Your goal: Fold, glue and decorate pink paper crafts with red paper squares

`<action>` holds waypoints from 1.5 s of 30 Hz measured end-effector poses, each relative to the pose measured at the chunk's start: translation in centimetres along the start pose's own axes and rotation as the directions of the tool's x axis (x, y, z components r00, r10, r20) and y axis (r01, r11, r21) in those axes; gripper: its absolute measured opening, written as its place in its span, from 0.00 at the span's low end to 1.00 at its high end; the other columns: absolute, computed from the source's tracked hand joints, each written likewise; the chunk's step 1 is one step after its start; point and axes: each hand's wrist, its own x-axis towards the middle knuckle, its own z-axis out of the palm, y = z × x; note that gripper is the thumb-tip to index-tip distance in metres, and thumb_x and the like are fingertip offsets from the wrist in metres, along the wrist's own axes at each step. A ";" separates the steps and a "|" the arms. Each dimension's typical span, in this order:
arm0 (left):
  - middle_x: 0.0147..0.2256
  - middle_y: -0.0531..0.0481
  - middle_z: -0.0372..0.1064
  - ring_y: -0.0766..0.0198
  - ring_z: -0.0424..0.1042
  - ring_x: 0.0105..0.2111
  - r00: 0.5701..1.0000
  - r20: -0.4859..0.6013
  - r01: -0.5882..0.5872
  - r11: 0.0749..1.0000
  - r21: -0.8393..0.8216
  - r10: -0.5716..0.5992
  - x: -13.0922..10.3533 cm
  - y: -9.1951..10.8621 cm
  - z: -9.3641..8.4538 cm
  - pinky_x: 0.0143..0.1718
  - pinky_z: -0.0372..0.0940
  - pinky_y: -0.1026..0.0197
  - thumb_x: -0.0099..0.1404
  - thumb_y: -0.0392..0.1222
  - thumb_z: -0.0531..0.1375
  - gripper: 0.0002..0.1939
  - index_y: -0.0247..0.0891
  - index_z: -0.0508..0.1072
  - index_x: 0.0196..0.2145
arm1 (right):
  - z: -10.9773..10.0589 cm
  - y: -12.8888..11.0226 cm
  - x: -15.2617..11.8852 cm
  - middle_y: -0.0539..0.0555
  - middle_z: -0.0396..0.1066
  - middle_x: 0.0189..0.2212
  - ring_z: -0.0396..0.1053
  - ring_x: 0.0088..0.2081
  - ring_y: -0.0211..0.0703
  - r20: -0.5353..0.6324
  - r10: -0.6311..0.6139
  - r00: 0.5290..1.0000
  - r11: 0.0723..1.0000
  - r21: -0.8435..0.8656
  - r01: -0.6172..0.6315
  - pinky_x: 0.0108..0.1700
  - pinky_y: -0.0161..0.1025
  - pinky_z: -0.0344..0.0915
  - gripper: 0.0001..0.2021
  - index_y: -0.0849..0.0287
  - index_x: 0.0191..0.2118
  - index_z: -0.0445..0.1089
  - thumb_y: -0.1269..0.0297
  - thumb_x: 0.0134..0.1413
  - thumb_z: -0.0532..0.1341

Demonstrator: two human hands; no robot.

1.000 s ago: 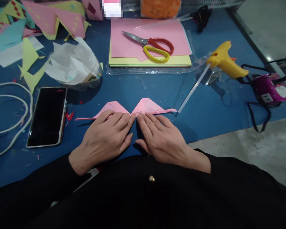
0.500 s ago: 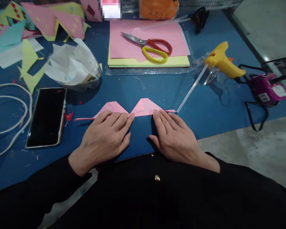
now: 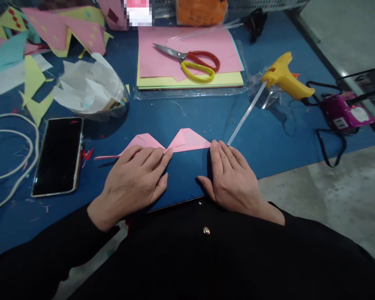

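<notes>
A folded pink paper strip (image 3: 190, 140) with two raised peaks lies across the blue table in front of me. My left hand (image 3: 133, 177) rests flat on its left part, fingers stretched over the lower edge and thumb apart. The strip's thin left end sticks out past that hand. My right hand (image 3: 233, 175) lies flat at the strip's right end, fingertips on it and covering its tip, thumb held out to the left. Just beyond the right fingertips is the lower end of a clear glue stick (image 3: 246, 114), which runs up to a yellow glue gun (image 3: 287, 79).
Red-and-yellow scissors (image 3: 198, 64) lie on stacked coloured paper (image 3: 190, 81). At left are a phone (image 3: 58, 156), a white cable (image 3: 34, 137), a bag of paper scraps (image 3: 90, 87) and cut paper shapes (image 3: 34, 79). A purple box (image 3: 346, 110) sits at the right.
My right hand has slid a little right along the strip, to its right end, now covering the tip. My left hand stays on the paper. The whole view has shifted slightly.
</notes>
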 end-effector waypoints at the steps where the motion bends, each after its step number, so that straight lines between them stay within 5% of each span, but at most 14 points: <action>1: 0.45 0.37 0.76 0.48 0.73 0.42 1.000 0.003 0.004 1.000 0.002 -0.004 0.0 0.0 0.0 0.44 0.64 0.48 0.68 0.40 0.55 0.23 0.24 0.73 0.56 | 0.0 -0.1 -0.1 0.81 0.65 0.59 0.65 0.62 0.68 -0.003 0.003 1.000 1.000 -0.007 -0.003 0.62 0.57 0.63 0.38 0.90 0.62 0.58 0.50 0.68 0.51; 5: 0.45 0.36 0.76 0.46 0.74 0.42 0.999 0.036 0.029 0.999 0.019 -0.030 0.1 0.7 -0.2 0.44 0.65 0.47 0.68 0.40 0.54 0.23 0.24 0.72 0.56 | -0.5 0.0 0.0 0.78 0.65 0.60 0.65 0.62 0.65 -0.057 0.006 0.998 1.000 -0.006 -0.006 0.62 0.55 0.63 0.36 0.87 0.62 0.59 0.50 0.67 0.53; 9: 0.47 0.35 0.76 0.46 0.75 0.44 0.990 0.024 0.140 0.989 0.053 -0.142 0.0 2.4 -0.5 0.49 0.65 0.47 0.69 0.38 0.55 0.21 0.21 0.73 0.54 | -0.5 -0.1 1.2 0.72 0.68 0.60 0.65 0.62 0.56 -0.150 -0.141 0.979 0.980 0.118 0.160 0.63 0.51 0.63 0.27 0.79 0.62 0.62 0.60 0.67 0.55; 13: 0.47 0.34 0.77 0.48 0.76 0.46 0.959 -0.081 0.274 0.961 0.043 -0.270 -0.7 3.8 -0.3 0.51 0.65 0.48 0.68 0.37 0.56 0.18 0.21 0.75 0.51 | 0.3 -1.4 3.4 0.71 0.69 0.59 0.66 0.62 0.53 -0.098 -0.298 0.950 0.882 0.352 0.313 0.63 0.53 0.63 0.23 0.78 0.61 0.62 0.68 0.67 0.51; 17: 0.50 0.37 0.77 0.49 0.75 0.49 0.936 -0.081 0.342 0.940 -0.007 -0.341 -1.5 4.2 -0.2 0.51 0.66 0.50 0.67 0.37 0.56 0.18 0.25 0.75 0.50 | 0.6 -2.7 5.0 0.73 0.69 0.57 0.66 0.60 0.57 -0.078 -0.374 0.924 0.836 0.403 0.372 0.60 0.54 0.66 0.24 0.81 0.62 0.60 0.69 0.67 0.49; 35: 0.60 0.30 0.67 0.48 0.66 0.61 0.940 0.070 0.340 0.936 -0.094 -0.335 -3.1 3.8 -0.1 0.63 0.62 0.47 0.72 0.44 0.52 0.26 0.19 0.65 0.60 | 0.8 -2.9 5.2 0.73 0.70 0.55 0.67 0.56 0.58 -0.069 -0.409 0.910 0.853 0.327 0.408 0.56 0.54 0.68 0.24 0.82 0.61 0.61 0.70 0.65 0.50; 45: 0.60 0.21 0.64 0.39 0.67 0.60 0.865 0.145 0.478 0.877 0.053 -0.480 -5.6 2.4 -1.1 0.61 0.61 0.42 0.73 0.50 0.53 0.32 0.15 0.64 0.60 | 0.6 -2.9 5.3 0.73 0.71 0.54 0.68 0.55 0.58 -0.070 -0.392 0.917 0.858 0.332 0.392 0.54 0.54 0.69 0.24 0.82 0.61 0.60 0.71 0.65 0.50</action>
